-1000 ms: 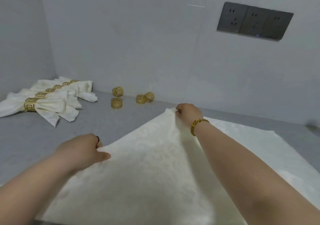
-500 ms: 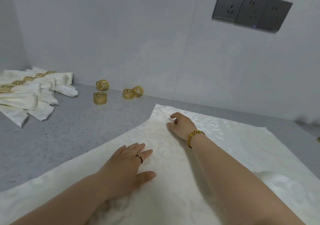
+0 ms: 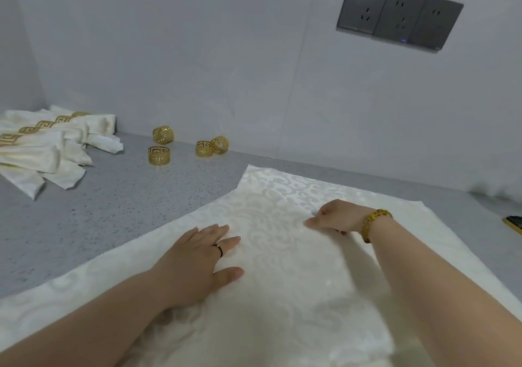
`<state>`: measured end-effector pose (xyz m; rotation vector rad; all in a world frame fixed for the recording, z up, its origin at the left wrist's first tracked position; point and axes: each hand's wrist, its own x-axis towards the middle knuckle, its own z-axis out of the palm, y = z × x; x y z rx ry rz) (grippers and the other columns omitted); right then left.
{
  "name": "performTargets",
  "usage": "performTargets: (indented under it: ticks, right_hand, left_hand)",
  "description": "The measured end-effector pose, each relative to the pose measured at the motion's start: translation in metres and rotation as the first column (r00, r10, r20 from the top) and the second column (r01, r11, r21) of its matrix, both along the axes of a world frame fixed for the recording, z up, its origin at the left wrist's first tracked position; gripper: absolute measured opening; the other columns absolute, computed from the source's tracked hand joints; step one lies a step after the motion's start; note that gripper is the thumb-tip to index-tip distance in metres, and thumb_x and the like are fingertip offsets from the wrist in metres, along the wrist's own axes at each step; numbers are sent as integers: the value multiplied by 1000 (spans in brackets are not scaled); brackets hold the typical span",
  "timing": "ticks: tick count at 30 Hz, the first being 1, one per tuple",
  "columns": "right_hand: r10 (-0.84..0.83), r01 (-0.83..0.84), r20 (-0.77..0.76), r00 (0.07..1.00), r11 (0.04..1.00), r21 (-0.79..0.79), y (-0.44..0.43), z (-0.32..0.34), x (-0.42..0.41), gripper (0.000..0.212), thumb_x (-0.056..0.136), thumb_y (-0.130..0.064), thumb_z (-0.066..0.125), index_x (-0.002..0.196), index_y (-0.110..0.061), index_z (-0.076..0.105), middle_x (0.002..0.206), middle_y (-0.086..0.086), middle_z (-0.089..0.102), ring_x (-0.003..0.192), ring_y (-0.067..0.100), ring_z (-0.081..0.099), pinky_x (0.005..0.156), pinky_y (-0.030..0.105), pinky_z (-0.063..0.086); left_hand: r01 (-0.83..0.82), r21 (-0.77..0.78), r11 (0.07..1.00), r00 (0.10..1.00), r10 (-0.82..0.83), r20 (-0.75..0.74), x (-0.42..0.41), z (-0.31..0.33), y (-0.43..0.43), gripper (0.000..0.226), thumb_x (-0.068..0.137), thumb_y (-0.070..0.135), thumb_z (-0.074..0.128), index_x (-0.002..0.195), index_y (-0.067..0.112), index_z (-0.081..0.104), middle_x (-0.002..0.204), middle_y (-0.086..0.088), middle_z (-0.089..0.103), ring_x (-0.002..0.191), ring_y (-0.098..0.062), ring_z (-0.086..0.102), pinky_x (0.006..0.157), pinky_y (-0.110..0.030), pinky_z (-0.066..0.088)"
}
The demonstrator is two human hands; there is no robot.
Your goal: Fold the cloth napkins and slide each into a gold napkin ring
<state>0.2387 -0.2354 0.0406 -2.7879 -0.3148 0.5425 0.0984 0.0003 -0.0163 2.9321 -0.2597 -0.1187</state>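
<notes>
A large cream damask napkin (image 3: 282,197) lies spread flat on the grey speckled counter (image 3: 99,211). My left hand (image 3: 197,265) presses flat on its middle, fingers straight, a dark ring on one finger. My right hand (image 3: 336,217), with a gold bracelet at the wrist, rests on the cloth to the right, its fingers loosely bent and pointing left. Several loose gold napkin rings stand near the back wall: one upright (image 3: 159,155), one on its side (image 3: 163,134), and a pair (image 3: 204,149) touching. Several folded napkins in gold rings (image 3: 42,140) lie at the far left.
The white wall runs close behind the counter, with a dark row of sockets (image 3: 398,13) up at the right. A dark flat object with a gold edge (image 3: 514,224) shows at the right border. Bare counter lies between the finished napkins and the spread cloth.
Both hands let go of the napkin's far edges after laying it flat. They came inward onto the cloth's middle; my right hand slid right and back toward me.
</notes>
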Motion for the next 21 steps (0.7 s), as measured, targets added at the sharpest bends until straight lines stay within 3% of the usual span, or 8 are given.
performTargets:
  ticks: [2,6,8,10,13,17,19,21]
  right_hand:
    - [-23,20,-73,997,999,-49,-29,5,-14,37,77,-57,58,74,-21,53,81,-2,54,72,19,51,72,28,41]
    - [-74,61,-66,995,981,-184,-94,7,-54,33,78,-62,55,72,-30,50,78,-19,49,73,2,48,80,22,35]
    - [-118,95,-93,989,970,-222,-122,9,-72,30,82,-55,54,68,-29,51,78,-16,54,70,1,50,71,16,37]
    - [-141,112,-127,982,971,-212,-139,11,-88,28,86,-45,56,66,-25,53,70,-11,56,62,2,50,60,13,37]
    - [-180,169,-79,981,977,-126,-157,12,-99,18,86,-35,60,72,-23,61,72,-11,62,66,3,56,61,14,39]
    - [-228,180,-168,959,948,-262,-159,17,-100,16,87,-34,58,78,-21,56,74,-6,55,65,6,51,60,15,44]
    - [-269,216,-172,948,937,-273,-148,21,-94,21,88,-37,56,78,-19,54,74,-5,56,64,8,53,57,18,46]
    - [-239,200,-109,965,937,-285,-126,24,-82,23,87,-39,55,81,-17,55,74,-7,58,65,8,53,58,19,43]
  left_hand:
    - [-10,11,1000,1000,10,-2,-1,1,-1,144,16,84,-36,146,36,3,155,11,-8,141,-3,-9,106,-18,-10]
    - [3,53,999,1000,-2,-25,-1,4,-2,142,20,87,-33,146,35,4,155,10,-6,142,-5,-6,112,-23,-5]
    - [5,41,999,999,-3,-42,-3,6,-4,114,50,91,-13,146,33,5,155,10,-5,142,-7,-5,113,-24,-4]
    - [-5,48,999,999,7,-44,-4,7,-5,72,86,68,17,147,30,6,156,7,-5,143,-8,-6,114,-26,-3]
    - [6,54,999,999,-3,-39,-5,7,-5,62,93,54,25,147,30,6,156,6,-5,143,-7,-5,114,-25,-2]
    - [19,42,999,999,-17,-46,-4,5,-6,73,86,67,19,147,29,6,156,6,-4,143,-7,-6,114,-25,-2]
    - [28,6,1000,998,-28,-56,-7,8,-7,116,50,93,-8,147,30,6,156,7,-4,143,-7,-6,113,-24,-3]
    - [11,4,1000,998,-11,-59,-7,7,-5,146,17,92,-26,147,32,7,156,8,-4,142,-7,-5,113,-23,-3]
